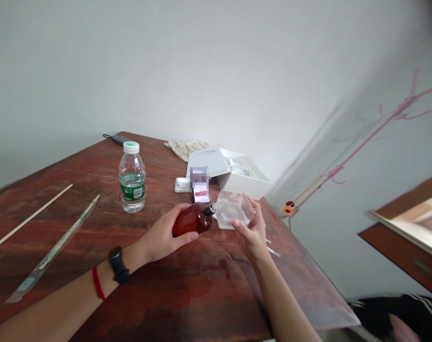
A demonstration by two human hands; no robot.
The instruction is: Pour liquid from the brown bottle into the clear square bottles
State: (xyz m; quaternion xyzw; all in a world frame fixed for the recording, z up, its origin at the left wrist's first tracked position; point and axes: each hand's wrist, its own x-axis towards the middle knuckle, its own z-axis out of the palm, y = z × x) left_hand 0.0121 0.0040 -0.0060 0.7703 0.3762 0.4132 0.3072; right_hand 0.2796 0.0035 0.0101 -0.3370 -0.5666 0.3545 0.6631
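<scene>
My left hand (pixel 168 232) is wrapped round an amber bottle (pixel 191 221) tipped on its side, its dark neck pointing right. In my right hand (pixel 253 229) is a clear square bottle (pixel 233 209), tilted so that its neck faces left. The two necks meet between my hands; whether liquid passes between them I cannot make out. Behind the bottles a phone (pixel 201 192) with a lit screen stands propped up. A clear water bottle (pixel 132 183) with a white cap and green label stands upright to the left.
On the wooden table (pixel 187 294) lie a bare chopstick (pixel 33 214) and a wrapped pair of chopsticks (pixel 55 247) at the left. Behind stand a white case (pixel 182 185), an open white box (pixel 246 183) and a cloth (pixel 187 148). A pink coat rack (pixel 372 128) leans at the right.
</scene>
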